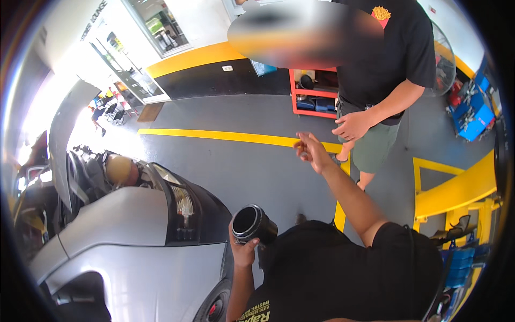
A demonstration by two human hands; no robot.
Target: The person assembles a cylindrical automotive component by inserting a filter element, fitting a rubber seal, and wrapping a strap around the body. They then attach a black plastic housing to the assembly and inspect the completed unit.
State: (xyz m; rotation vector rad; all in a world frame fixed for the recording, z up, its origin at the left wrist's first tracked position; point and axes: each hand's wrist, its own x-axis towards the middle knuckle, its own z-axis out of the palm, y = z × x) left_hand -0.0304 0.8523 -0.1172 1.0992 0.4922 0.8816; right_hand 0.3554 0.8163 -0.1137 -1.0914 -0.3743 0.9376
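Black cylinder (260,227) partly behind left hand (243,252)

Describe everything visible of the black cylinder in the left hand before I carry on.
The black cylinder is short and wide, with a pale-edged, ridged-looking rim and faint glints on its smooth side; plastic or metal, I can't tell. Its round, dark end looks hollow and faces up toward the camera, the body slanting down to the right. The left hand grips its left and near sides, between the silver car and the black shirt.
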